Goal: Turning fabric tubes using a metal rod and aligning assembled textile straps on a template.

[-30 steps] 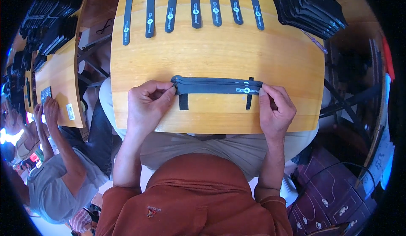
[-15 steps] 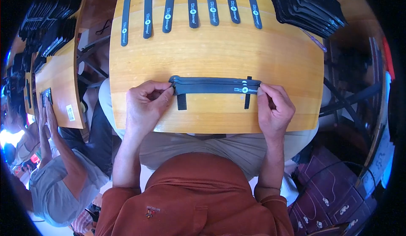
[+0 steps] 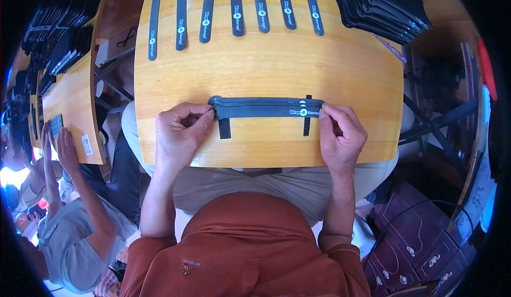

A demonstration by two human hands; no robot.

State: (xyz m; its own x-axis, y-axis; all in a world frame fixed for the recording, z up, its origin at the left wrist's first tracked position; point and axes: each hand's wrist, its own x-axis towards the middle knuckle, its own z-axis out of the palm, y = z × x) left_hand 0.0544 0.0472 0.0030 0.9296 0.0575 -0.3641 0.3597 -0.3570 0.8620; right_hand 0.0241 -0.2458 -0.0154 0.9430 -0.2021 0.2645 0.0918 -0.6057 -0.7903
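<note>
Black straps (image 3: 264,107), bundled, seemingly unshifted since a second ago: left hand (image 3: 178,136) pinches nine-o'clock end, right hand (image 3: 341,136) three-o'clock end.

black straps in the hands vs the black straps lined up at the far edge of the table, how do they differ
The bundle of straps lies crosswise near the person, several stacked together, pinched by the left hand and right hand. The row of straps runs lengthwise away from the person, each single, spaced apart and untouched. The bundle rests over two short cross strips; the row has none. Both are black with a small pale label.
</note>
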